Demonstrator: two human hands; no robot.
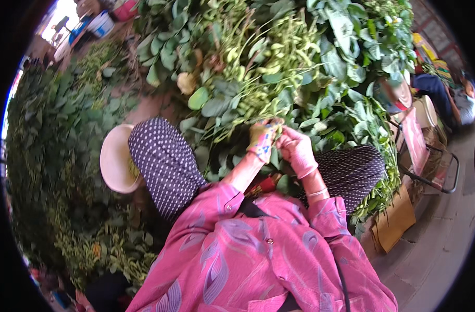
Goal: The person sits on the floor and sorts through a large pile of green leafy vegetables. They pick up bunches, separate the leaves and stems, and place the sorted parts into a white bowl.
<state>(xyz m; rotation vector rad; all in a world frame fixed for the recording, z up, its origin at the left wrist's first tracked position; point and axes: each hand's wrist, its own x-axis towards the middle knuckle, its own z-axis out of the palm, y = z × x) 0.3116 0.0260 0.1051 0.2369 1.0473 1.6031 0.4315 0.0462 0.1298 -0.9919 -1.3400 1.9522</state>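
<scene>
My left hand (263, 138), in a yellow patterned glove, grips a soybean plant (237, 124) by its stems. Close beside it, my right hand (298, 150) wears a pale pink glove with the fingers curled in. Its fingertips pinch a green bit of the same plant near the left hand; exactly which part is hidden. Just beyond both hands rises a large heap of soybean plants (257, 74) with leaves and plump green pods. To the left of my left knee stands a pale round basin (114, 160) with some green pods inside, partly covered by the knee.
More cut plants (57, 117) spread over the floor at left. On the right are a folding metal-framed chair (450, 183), a brown cardboard piece (395, 220) and a seated person (436, 89). Another person's hand (83, 300) shows at lower left. A white bucket (100, 24) stands far left.
</scene>
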